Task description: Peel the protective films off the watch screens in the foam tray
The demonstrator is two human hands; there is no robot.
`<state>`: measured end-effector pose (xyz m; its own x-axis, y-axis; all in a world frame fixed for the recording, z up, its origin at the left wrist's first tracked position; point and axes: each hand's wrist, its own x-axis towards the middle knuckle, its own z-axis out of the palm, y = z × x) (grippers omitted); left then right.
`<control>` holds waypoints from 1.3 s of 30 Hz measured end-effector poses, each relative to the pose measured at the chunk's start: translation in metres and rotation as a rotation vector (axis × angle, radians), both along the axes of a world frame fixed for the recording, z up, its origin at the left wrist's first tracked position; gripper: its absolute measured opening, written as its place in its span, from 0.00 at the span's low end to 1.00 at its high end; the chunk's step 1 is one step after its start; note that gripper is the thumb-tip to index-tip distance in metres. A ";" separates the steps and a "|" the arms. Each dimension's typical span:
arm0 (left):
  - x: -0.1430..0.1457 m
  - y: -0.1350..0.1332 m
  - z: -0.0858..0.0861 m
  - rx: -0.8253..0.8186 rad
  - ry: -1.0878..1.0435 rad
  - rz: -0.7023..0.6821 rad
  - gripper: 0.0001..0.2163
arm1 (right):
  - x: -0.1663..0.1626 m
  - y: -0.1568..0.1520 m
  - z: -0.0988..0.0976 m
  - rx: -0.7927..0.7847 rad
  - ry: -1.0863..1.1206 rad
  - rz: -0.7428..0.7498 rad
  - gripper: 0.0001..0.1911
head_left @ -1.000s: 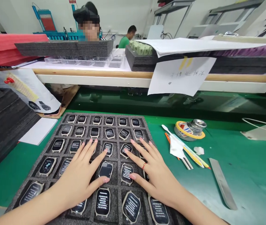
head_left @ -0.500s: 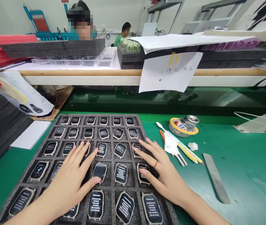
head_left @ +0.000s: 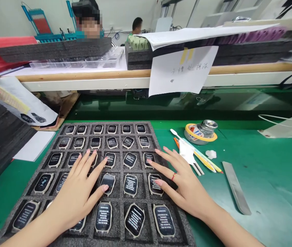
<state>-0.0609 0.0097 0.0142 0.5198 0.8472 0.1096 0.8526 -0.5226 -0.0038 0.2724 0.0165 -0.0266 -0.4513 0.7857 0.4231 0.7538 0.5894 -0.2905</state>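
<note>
A grey foam tray with rows of square compartments holds many smartwatch cases without straps, most with lit text on their screens. My left hand lies over the middle-left compartments, fingers spread; its index fingertip is at a smartwatch and its thumb is over a dark-screened smartwatch. Some watches are hidden beneath this hand and forearm. My right hand spreads its fingers over the tray's right edge. Its index fingertip is at one smartwatch, and the thumb reaches over another smartwatch nearer me. Neither hand holds anything.
Right of the tray lie a toothbrush and pens, a tape roll with a metal-topped jar, and a flat metal blade. A shelf carrying foam trays spans the back. Two people are beyond it.
The view has shifted slightly, so the scene sits a little higher. My right index finger and thumb have moved slightly over the right-hand watches. My left hand keeps nearly the same place.
</note>
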 end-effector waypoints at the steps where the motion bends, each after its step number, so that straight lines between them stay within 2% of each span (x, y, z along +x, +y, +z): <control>1: 0.000 -0.002 0.000 0.000 0.000 0.002 0.30 | 0.002 0.000 0.000 0.005 -0.004 -0.008 0.22; 7: 0.008 -0.016 -0.001 -0.021 -0.029 -0.012 0.31 | 0.006 -0.002 0.001 0.011 -0.024 -0.054 0.24; 13: 0.023 -0.033 -0.003 -0.001 -0.052 -0.120 0.31 | 0.003 -0.005 0.004 -0.012 -0.065 -0.055 0.25; 16: 0.031 -0.038 -0.005 0.005 -0.055 -0.180 0.32 | 0.001 -0.011 0.006 0.011 -0.025 -0.061 0.28; 20: 0.038 -0.040 -0.009 0.005 -0.052 -0.199 0.32 | -0.005 -0.029 0.008 -0.035 -0.004 -0.024 0.28; 29: 0.033 -0.040 -0.008 0.041 -0.069 -0.169 0.34 | -0.010 -0.069 0.003 -0.069 0.008 -0.054 0.30; 33: 0.031 -0.041 -0.010 0.048 -0.083 -0.204 0.33 | -0.013 -0.073 0.003 -0.051 -0.002 -0.064 0.29; 39: 0.031 -0.046 -0.012 0.153 -0.104 -0.294 0.31 | -0.012 -0.075 0.001 -0.067 -0.012 -0.088 0.29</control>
<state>-0.0300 -0.0367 0.0022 0.7183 0.6327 0.2892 0.6657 -0.7459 -0.0216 0.2599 -0.0583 -0.0256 -0.3845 0.8486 0.3634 0.8054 0.5007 -0.3172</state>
